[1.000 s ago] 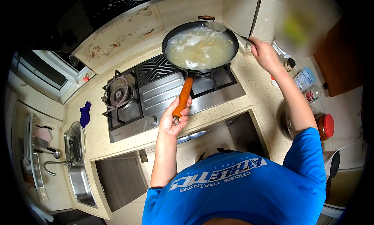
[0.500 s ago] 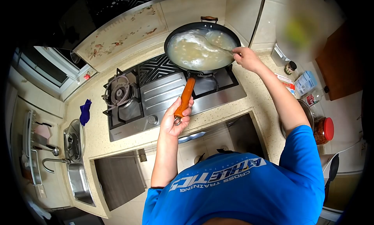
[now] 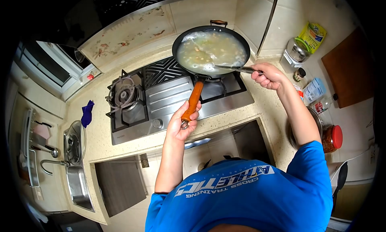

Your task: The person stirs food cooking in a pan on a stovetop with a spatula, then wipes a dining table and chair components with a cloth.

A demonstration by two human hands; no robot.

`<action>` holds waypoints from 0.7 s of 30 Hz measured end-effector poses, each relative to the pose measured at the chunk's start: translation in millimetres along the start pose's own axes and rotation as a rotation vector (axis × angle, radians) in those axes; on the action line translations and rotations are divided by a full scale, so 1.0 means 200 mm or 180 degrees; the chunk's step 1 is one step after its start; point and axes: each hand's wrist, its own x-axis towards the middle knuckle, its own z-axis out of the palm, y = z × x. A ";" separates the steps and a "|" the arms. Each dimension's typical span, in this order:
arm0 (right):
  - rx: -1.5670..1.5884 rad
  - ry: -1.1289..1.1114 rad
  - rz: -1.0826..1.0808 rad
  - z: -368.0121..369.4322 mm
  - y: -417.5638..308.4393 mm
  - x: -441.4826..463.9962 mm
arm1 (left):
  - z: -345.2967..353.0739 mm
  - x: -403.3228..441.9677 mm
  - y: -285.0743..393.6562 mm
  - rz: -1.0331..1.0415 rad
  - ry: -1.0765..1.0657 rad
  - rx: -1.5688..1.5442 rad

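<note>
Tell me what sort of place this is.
A kitchen, probably in a home: a gas stove is set into the counter, a pan of cloudy liquid sits over its right side, and a metal sink is at the left.

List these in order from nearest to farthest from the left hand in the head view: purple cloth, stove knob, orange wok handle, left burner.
1. Orange wok handle: gripped in the left hand.
2. Stove knob: just left of it, at the front.
3. Left burner: farther left, set back on the stovetop.
4. Purple cloth: leftmost, on the counter.
</note>
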 end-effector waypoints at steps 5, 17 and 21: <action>0.0387 0.0028 0.0021 -0.03 0.01 -0.06 | -0.01 0.00 0.00 -0.0019 -0.0069 -0.0041; -0.1333 0.0810 -0.1560 -0.09 -0.05 -0.07 | 0.01 0.00 0.00 0.0024 -0.0008 -0.0084; -0.3504 0.2054 -0.3025 -0.14 -0.02 0.04 | 0.00 0.00 0.00 0.0004 -0.0028 -0.0072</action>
